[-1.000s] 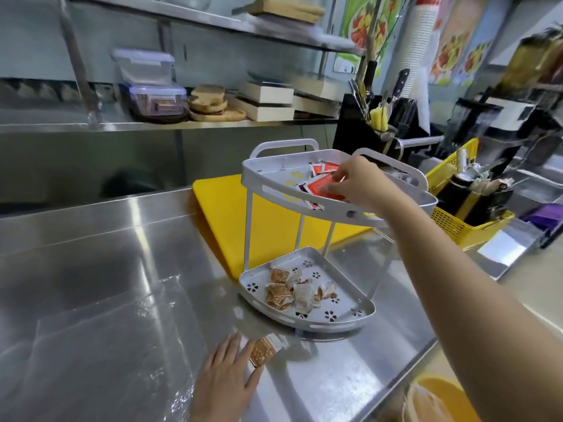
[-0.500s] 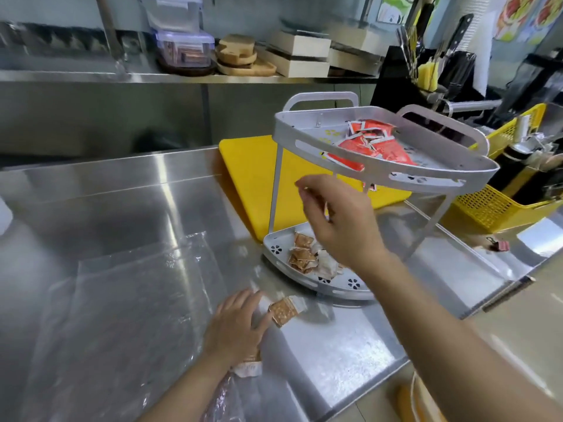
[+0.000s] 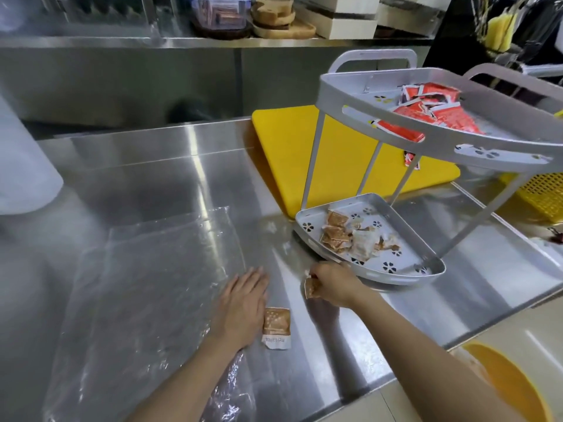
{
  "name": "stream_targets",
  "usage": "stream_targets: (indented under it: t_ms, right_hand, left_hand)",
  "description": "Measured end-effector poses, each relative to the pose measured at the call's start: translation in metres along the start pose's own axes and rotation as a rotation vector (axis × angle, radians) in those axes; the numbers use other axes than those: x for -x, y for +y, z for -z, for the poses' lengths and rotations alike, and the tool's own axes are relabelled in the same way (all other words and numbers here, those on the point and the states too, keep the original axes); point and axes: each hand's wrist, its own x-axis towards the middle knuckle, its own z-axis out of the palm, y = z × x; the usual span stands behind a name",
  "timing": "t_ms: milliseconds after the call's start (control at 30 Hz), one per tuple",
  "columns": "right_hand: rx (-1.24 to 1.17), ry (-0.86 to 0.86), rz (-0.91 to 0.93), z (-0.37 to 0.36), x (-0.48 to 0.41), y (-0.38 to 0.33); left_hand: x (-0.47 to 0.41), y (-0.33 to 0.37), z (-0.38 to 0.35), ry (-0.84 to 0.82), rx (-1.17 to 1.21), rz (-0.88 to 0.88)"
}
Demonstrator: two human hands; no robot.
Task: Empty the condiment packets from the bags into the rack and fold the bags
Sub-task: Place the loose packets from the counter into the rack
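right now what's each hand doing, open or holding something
Left hand: open, flat on the clear plastic bag.
Right hand: closed on a small brown condiment packet.

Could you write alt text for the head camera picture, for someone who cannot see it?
A right hand pinches a brown packet beside a grey two-tier rack on a steel counter; the left hand lies flat on a clear bag. Another brown sachet lies between them.
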Motion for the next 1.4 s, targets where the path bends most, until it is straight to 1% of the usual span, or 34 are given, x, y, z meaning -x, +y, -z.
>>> stream_targets:
  t_ms: [33,67,133,167,200,300,367,433,500,633,733,800,867,933,1000,1067,1133,1200,1267,1333,1400]
  right_hand:
    - [-0.084,-0.011,0.003,0.003,0.000,0.000]
    - [-0.231,-0.051,0.006,0.006,0.001,-0.001]
    - [-0.576,-0.195,0.037,0.014,0.007,-0.006]
    - [-0.661,-0.250,0.071,0.016,0.010,-0.011]
    - [-0.659,-0.284,0.108,0.017,0.013,-0.017]
    - [-0.497,-0.326,0.200,0.007,0.016,-0.038]
    - [-0.357,-0.289,0.248,-0.003,0.015,-0.051]
    - [-0.165,-0.203,0.263,-0.012,0.015,-0.062]
    - [-0.073,-0.192,0.199,-0.019,0.013,-0.068]
    - [-0.089,-0.342,0.089,-0.015,0.011,-0.068]
    - [-0.150,-0.432,0.096,-0.011,0.015,-0.062]
    - [-0.243,-0.450,0.086,-0.005,0.016,-0.056]
    - [-0.456,-0.403,0.024,0.007,0.015,-0.047]
    - [-0.755,-0.288,-0.070,0.021,0.013,-0.036]
    - [-0.995,-0.120,-0.145,0.035,0.009,-0.024]
    - [-1.168,0.058,-0.208,0.046,0.004,-0.010]
    - [-1.306,0.220,-0.279,0.055,-0.002,0.004]
    - [-1.357,0.361,-0.366,0.058,-0.009,0.018]
    - [-1.345,0.446,-0.465,0.058,-0.017,0.032]
    - [-1.294,0.451,-0.571,0.052,-0.025,0.044]
    - [-1.088,0.401,-0.655,0.044,-0.030,0.052]
  left_hand:
    - [0.000,0.000,0.000,0.001,-0.001,0.000]
    - [0.001,-0.001,0.000,0.000,-0.002,0.001]
    - [0.000,-0.001,-0.001,0.009,0.010,0.002]
    - [0.000,-0.002,-0.001,0.010,0.019,0.002]
    - [0.000,-0.002,-0.001,0.007,0.024,0.001]
    - [0.000,-0.002,0.000,0.011,0.032,0.001]
    - [0.000,-0.001,0.000,0.015,0.016,-0.005]
    - [0.000,-0.001,0.001,0.014,0.005,-0.015]
    - [0.001,0.000,0.002,0.004,0.027,-0.014]
    - [0.001,0.000,0.001,0.008,0.008,-0.007]
    - [0.001,-0.001,0.000,0.007,-0.007,-0.010]
    - [0.000,-0.001,0.001,0.011,-0.013,-0.015]
    - [0.000,-0.003,0.000,-0.026,-0.036,-0.035]
    - [0.000,-0.003,-0.002,-0.055,-0.056,-0.033]
    - [-0.001,0.001,0.000,-0.020,-0.074,-0.007]
    - [-0.004,0.009,0.001,0.017,-0.075,0.002]
    - [-0.008,0.018,-0.002,0.015,-0.066,-0.019]
    - [-0.012,0.028,-0.007,-0.007,-0.032,-0.033]
    - [-0.014,0.035,-0.009,0.007,-0.027,-0.037]
    - [-0.015,0.035,-0.010,0.048,-0.016,-0.031]
    - [-0.015,0.034,-0.011,0.078,0.000,-0.035]
